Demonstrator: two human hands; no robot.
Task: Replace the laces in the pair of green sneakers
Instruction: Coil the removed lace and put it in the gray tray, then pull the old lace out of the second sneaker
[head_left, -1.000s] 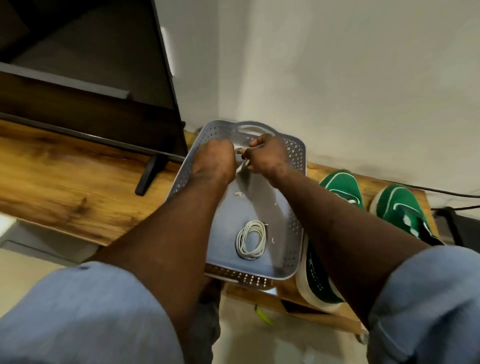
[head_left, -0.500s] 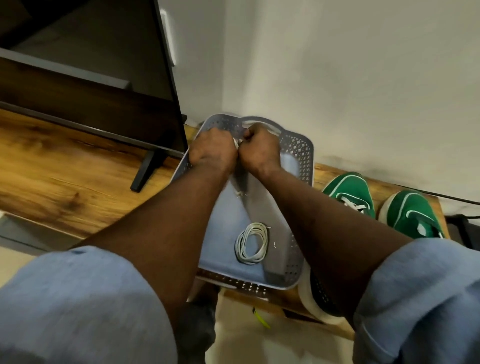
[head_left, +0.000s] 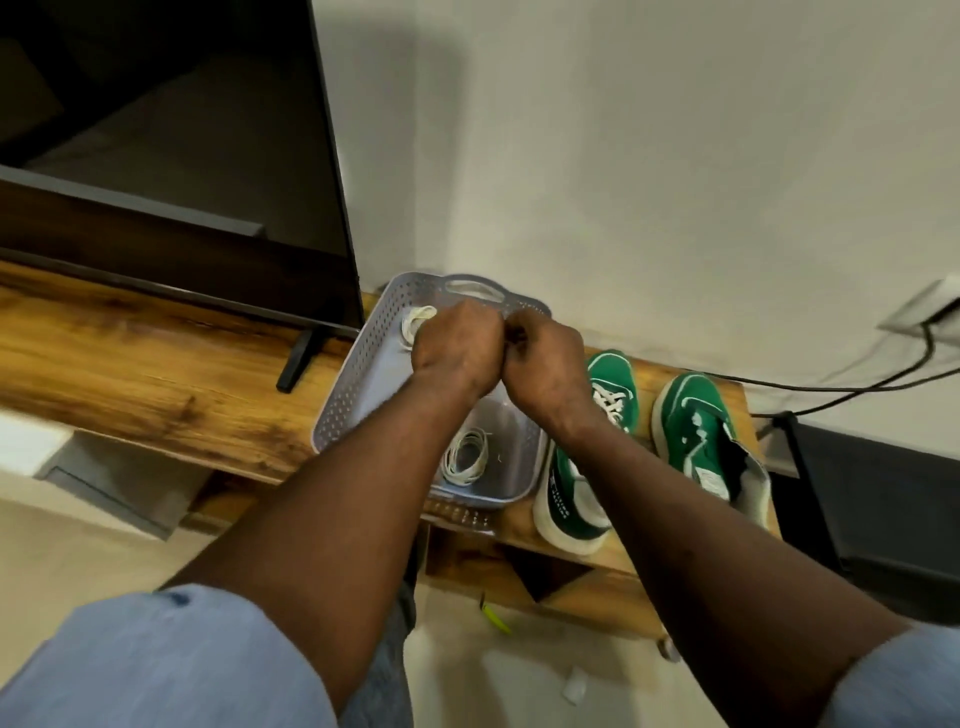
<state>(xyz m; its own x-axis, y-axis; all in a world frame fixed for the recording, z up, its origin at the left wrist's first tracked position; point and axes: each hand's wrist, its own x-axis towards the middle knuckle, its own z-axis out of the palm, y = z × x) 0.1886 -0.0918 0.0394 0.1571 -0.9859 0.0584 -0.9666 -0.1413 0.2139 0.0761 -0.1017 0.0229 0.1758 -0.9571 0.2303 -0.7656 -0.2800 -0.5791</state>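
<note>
From the head view, both forearms reached out over a grey perforated basket (head_left: 347, 400) that stood on the wooden worktop (head_left: 130, 353), between the foot of a dark television (head_left: 156, 156) and the pair of green sneakers. The left hand (head_left: 457, 348) and right hand (head_left: 545, 358) met knuckle to knuckle above the basket's far end, probably so that a thin lace could be worked between them at close range. The left hand was curled, and the far lace coil (head_left: 418, 325) stuck out past its fingers at the basket's far-left corner, so it seemed to be grasping that coil. The right hand was clenched too, but its fingers faced away and I could not tell whether it pinched a lace end or nothing. A second lace coil (head_left: 465, 457) lay loose on the basket floor nearer the person, likely parked there so that it would not tangle or roll off. The laced sneaker (head_left: 613, 374) stood just beside the basket's right wall, white lacing showing, its heel partly hidden by the right forearm. The open sneaker (head_left: 691, 421) stood further right, tongue slack, no lace visible on it. Both pointed toe-first at the wall, heels toward the person, handy for threading. A black cable (head_left: 831, 387) ran along the wall behind them.
</note>
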